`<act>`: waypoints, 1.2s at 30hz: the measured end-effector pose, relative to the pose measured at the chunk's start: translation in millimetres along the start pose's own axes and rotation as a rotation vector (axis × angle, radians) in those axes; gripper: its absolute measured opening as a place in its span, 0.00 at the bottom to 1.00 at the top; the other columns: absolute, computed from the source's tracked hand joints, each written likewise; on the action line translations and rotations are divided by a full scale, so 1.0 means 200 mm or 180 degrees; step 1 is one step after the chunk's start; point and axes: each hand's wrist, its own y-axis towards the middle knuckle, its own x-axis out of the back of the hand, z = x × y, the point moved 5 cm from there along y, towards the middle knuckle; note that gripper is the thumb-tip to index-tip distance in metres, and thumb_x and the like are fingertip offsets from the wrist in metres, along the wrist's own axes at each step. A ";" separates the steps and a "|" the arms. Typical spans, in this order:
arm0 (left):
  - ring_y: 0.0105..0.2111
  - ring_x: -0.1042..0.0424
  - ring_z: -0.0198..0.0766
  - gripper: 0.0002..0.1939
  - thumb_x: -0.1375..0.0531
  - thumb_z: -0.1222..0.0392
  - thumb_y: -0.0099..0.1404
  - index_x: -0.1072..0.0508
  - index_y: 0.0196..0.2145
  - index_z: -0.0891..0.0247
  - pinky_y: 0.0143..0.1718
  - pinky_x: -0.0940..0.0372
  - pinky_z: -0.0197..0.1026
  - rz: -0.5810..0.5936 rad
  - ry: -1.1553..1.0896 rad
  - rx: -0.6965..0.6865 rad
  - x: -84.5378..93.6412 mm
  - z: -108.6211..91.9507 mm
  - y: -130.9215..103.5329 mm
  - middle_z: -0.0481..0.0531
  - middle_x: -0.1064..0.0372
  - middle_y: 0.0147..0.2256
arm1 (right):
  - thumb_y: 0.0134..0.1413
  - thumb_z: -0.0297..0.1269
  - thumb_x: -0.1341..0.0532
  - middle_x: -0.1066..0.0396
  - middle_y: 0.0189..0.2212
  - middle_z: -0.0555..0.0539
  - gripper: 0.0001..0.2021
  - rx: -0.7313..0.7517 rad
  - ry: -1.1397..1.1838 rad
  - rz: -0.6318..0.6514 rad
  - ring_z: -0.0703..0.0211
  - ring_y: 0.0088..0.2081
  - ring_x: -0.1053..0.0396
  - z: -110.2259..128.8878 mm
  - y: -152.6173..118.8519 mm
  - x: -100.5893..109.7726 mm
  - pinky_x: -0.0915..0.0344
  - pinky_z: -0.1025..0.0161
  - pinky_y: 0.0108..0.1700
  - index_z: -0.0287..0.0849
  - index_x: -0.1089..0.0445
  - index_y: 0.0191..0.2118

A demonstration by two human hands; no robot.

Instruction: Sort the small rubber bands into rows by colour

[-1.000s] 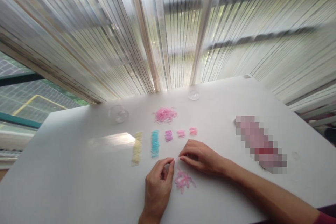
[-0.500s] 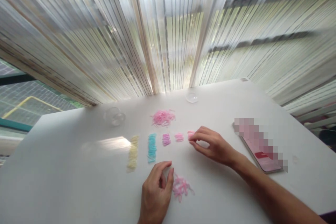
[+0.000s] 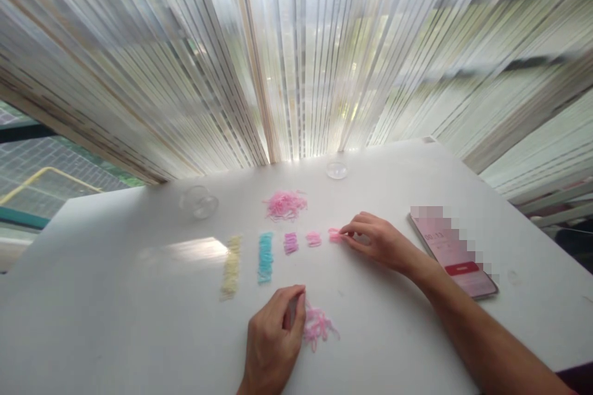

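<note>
My right hand (image 3: 377, 237) pinches at the end of a small group of pink rubber bands (image 3: 334, 235), laid flat at the right of a row. Beside them lie a lighter pink group (image 3: 314, 239), a purple group (image 3: 291, 243), a longer blue column (image 3: 265, 258) and a pale yellow column (image 3: 231, 267). Near the front, my left hand (image 3: 275, 330) has thumb and forefinger pressed together; anything between the tips is too small to make out. Just right of it is a loose pile of pink and lilac bands (image 3: 319, 326).
A larger heap of pink bands (image 3: 286, 204) lies behind the row. Clear round containers (image 3: 200, 202) stand back left, with a clear dish (image 3: 336, 170) at the back. A phone (image 3: 456, 256) lies on the white table (image 3: 115, 321) at right. Striped curtains (image 3: 296, 74) hang behind.
My left thumb and forefinger have closed together. The right fingertips have shifted slightly off the rightmost pink group, showing more of it. The view has moved a little.
</note>
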 end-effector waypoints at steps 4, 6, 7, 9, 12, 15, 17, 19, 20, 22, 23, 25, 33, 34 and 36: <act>0.21 0.29 0.32 0.09 0.45 0.60 0.72 0.24 0.42 0.61 0.27 0.29 0.33 0.0060 0.0001 0.0035 0.00 0.00 0.00 0.50 0.22 0.33 | 0.64 0.33 0.41 0.26 0.34 0.46 0.07 -0.0035 -0.0118 -0.0040 0.56 0.37 0.29 -0.02 -0.01 0.02 0.31 0.59 0.40 0.44 0.25 0.43; 0.22 0.28 0.33 0.10 0.45 0.60 0.72 0.24 0.42 0.61 0.28 0.29 0.34 0.0095 -0.0003 0.0064 0.00 0.00 0.00 0.50 0.22 0.33 | 0.64 0.32 0.41 0.27 0.34 0.46 0.07 -0.0029 -0.0147 -0.0109 0.55 0.37 0.29 -0.02 -0.01 0.03 0.31 0.59 0.40 0.44 0.25 0.43; 0.22 0.28 0.33 0.09 0.45 0.61 0.72 0.24 0.42 0.61 0.28 0.29 0.34 0.0115 -0.0011 0.0081 0.00 0.00 0.00 0.50 0.22 0.33 | 0.64 0.32 0.41 0.27 0.34 0.46 0.07 -0.0025 -0.0147 -0.0131 0.55 0.37 0.29 -0.02 -0.02 0.04 0.31 0.58 0.40 0.44 0.25 0.43; 0.23 0.28 0.33 0.09 0.45 0.61 0.72 0.24 0.42 0.60 0.28 0.30 0.34 0.0155 -0.0037 0.0094 0.00 0.00 0.00 0.50 0.22 0.33 | 0.64 0.33 0.39 0.27 0.35 0.45 0.07 -0.0009 -0.0117 -0.0134 0.54 0.38 0.29 -0.01 -0.02 0.03 0.30 0.57 0.41 0.45 0.25 0.44; 0.23 0.27 0.34 0.09 0.45 0.61 0.72 0.24 0.42 0.60 0.27 0.30 0.34 0.0219 -0.0053 0.0085 -0.01 0.00 -0.01 0.49 0.23 0.32 | 0.61 0.37 0.35 0.28 0.40 0.44 0.11 0.0022 -0.0042 -0.0134 0.52 0.43 0.30 0.01 -0.01 0.01 0.29 0.54 0.45 0.47 0.27 0.49; 0.24 0.26 0.34 0.09 0.44 0.62 0.71 0.24 0.41 0.60 0.28 0.30 0.34 0.0258 -0.0052 0.0055 -0.01 0.00 -0.01 0.49 0.23 0.31 | 0.59 0.39 0.33 0.30 0.46 0.42 0.18 -0.0006 0.0001 -0.0178 0.49 0.48 0.31 0.00 -0.01 -0.03 0.29 0.50 0.51 0.48 0.29 0.54; 0.25 0.26 0.34 0.08 0.44 0.62 0.71 0.24 0.41 0.60 0.29 0.30 0.34 0.0278 -0.0066 0.0036 -0.01 -0.01 0.00 0.48 0.24 0.30 | 0.60 0.39 0.34 0.31 0.47 0.42 0.17 -0.0044 0.0033 -0.0176 0.49 0.49 0.32 -0.02 0.00 -0.05 0.30 0.49 0.53 0.47 0.29 0.54; 0.24 0.27 0.34 0.08 0.44 0.61 0.71 0.24 0.41 0.59 0.30 0.30 0.34 0.0340 -0.0090 0.0041 0.00 -0.02 0.00 0.47 0.24 0.29 | 0.61 0.38 0.35 0.30 0.46 0.42 0.14 -0.0060 0.0081 -0.0152 0.50 0.49 0.32 -0.03 0.00 -0.05 0.31 0.49 0.54 0.46 0.28 0.52; 0.24 0.28 0.34 0.08 0.44 0.61 0.71 0.24 0.40 0.59 0.30 0.30 0.34 0.0395 -0.0108 0.0053 0.00 -0.02 0.00 0.47 0.25 0.29 | 0.61 0.37 0.36 0.30 0.46 0.42 0.13 -0.0066 0.0102 -0.0131 0.50 0.49 0.32 -0.04 0.00 -0.05 0.31 0.50 0.54 0.46 0.27 0.51; 0.23 0.29 0.33 0.08 0.44 0.60 0.72 0.25 0.41 0.59 0.29 0.31 0.34 0.0576 -0.0158 0.0094 0.01 -0.01 0.00 0.47 0.25 0.30 | 0.62 0.37 0.36 0.30 0.46 0.42 0.12 -0.0073 0.0136 -0.0090 0.50 0.49 0.32 -0.04 0.00 -0.05 0.31 0.50 0.54 0.46 0.27 0.51; 0.24 0.29 0.33 0.07 0.44 0.60 0.72 0.25 0.42 0.58 0.29 0.31 0.34 0.0701 -0.0190 0.0116 0.01 -0.01 0.00 0.47 0.25 0.31 | 0.61 0.37 0.36 0.30 0.46 0.42 0.13 -0.0075 0.0152 -0.0072 0.50 0.49 0.32 -0.05 0.00 -0.05 0.31 0.50 0.55 0.46 0.27 0.51; 0.25 0.29 0.33 0.08 0.44 0.61 0.71 0.26 0.44 0.58 0.29 0.31 0.34 0.0978 -0.0240 0.0112 0.03 0.00 0.00 0.48 0.24 0.35 | 0.61 0.38 0.35 0.30 0.46 0.42 0.14 -0.0066 0.0186 -0.0069 0.50 0.49 0.32 -0.05 0.00 -0.04 0.31 0.49 0.54 0.46 0.27 0.51; 0.38 0.23 0.37 0.14 0.45 0.65 0.71 0.28 0.52 0.55 0.40 0.28 0.36 0.1822 0.0095 -0.0477 0.06 0.00 0.08 0.50 0.26 0.43 | 0.62 0.32 0.39 0.28 0.39 0.44 0.06 0.0242 0.0357 0.0127 0.54 0.43 0.31 0.17 -0.02 -0.03 0.31 0.57 0.45 0.44 0.27 0.44; 0.37 0.24 0.37 0.13 0.45 0.65 0.71 0.27 0.50 0.55 0.39 0.29 0.35 0.1896 0.0170 -0.0582 0.06 0.00 0.10 0.49 0.27 0.41 | 0.63 0.32 0.39 0.28 0.35 0.45 0.04 0.0290 0.0376 0.0322 0.55 0.40 0.31 0.20 -0.03 -0.06 0.32 0.59 0.43 0.43 0.27 0.41; 0.33 0.25 0.35 0.09 0.44 0.64 0.71 0.26 0.44 0.56 0.36 0.30 0.34 0.2039 0.0297 -0.0772 0.05 -0.01 0.13 0.48 0.28 0.39 | 0.63 0.32 0.40 0.28 0.31 0.47 0.05 0.0398 0.0354 0.0668 0.58 0.35 0.31 0.28 -0.05 -0.11 0.33 0.61 0.39 0.43 0.26 0.37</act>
